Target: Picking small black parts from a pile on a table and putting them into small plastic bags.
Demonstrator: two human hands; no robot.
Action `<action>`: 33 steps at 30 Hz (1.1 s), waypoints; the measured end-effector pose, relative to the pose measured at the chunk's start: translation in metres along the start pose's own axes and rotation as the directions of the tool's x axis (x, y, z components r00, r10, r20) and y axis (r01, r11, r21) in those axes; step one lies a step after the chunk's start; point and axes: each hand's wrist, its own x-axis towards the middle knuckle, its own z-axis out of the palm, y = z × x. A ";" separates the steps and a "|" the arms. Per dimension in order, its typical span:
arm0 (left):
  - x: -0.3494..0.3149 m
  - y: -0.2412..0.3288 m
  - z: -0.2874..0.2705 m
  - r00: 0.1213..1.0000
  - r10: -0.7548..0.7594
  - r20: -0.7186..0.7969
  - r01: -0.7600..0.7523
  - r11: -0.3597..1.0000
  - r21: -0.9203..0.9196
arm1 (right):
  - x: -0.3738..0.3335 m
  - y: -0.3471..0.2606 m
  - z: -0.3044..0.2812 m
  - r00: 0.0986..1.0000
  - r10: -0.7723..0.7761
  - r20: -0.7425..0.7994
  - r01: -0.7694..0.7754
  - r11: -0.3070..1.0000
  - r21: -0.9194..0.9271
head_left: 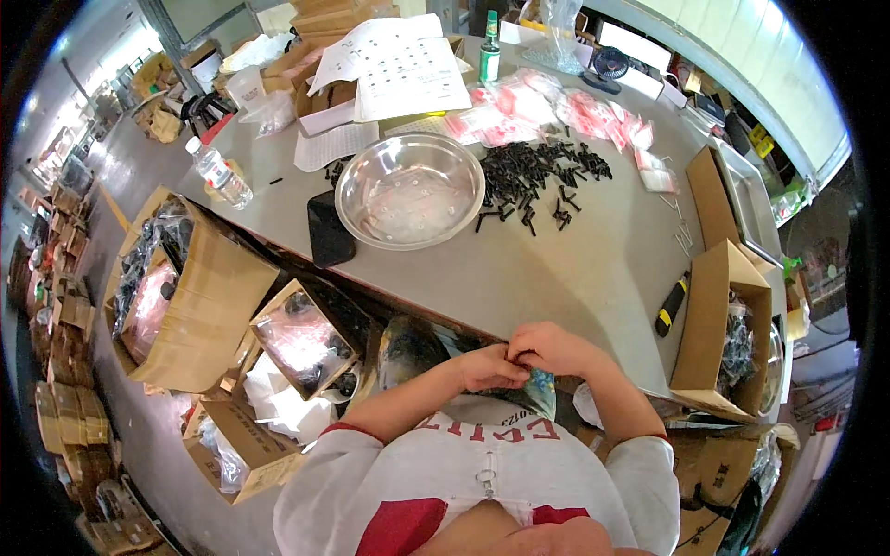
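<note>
My left hand (491,369) and my right hand (556,350) meet in front of my chest, at the table's near edge. Both are closed, their fingertips pinched together at the top of a small blue-green, shiny packet (541,391). It hangs down below the fingers, which hide its upper edge. Beyond the hands, a steel bowl (352,208) stands on the grey table (593,278) with small clear pieces in it. Right of the bowl lies a loose pile of black screws (528,176). A black phone (330,230) rests against the bowl's left side.
A yellow-black utility knife (672,304) lies near an open carton (691,324) at the right. Pink-white plastic bags (519,102), a green bottle (489,48), a small fan (608,67) and printed sheets (408,79) fill the back. A water bottle (221,174) lies left; cartons (213,296) stand below.
</note>
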 end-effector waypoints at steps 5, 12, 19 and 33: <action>-0.012 0.008 0.014 0.975 0.221 0.038 -0.209 0.836 0.508 | 0.022 0.031 -0.064 0.905 0.279 -0.322 -0.323 0.942 -0.090; -0.020 0.012 0.031 0.947 0.276 0.166 -0.264 0.369 0.891 | 0.052 0.124 -0.119 0.744 0.131 -0.655 -0.467 0.803 -0.370; -0.017 0.001 0.021 0.947 0.269 0.176 -0.320 0.726 0.609 | 0.038 0.122 -0.114 0.842 0.125 -0.525 -0.365 0.848 -0.385; 0.000 -0.010 0.012 0.981 0.151 -0.124 -0.064 0.847 0.528 | -0.011 0.066 -0.060 0.766 0.210 -0.608 -0.372 0.916 -0.152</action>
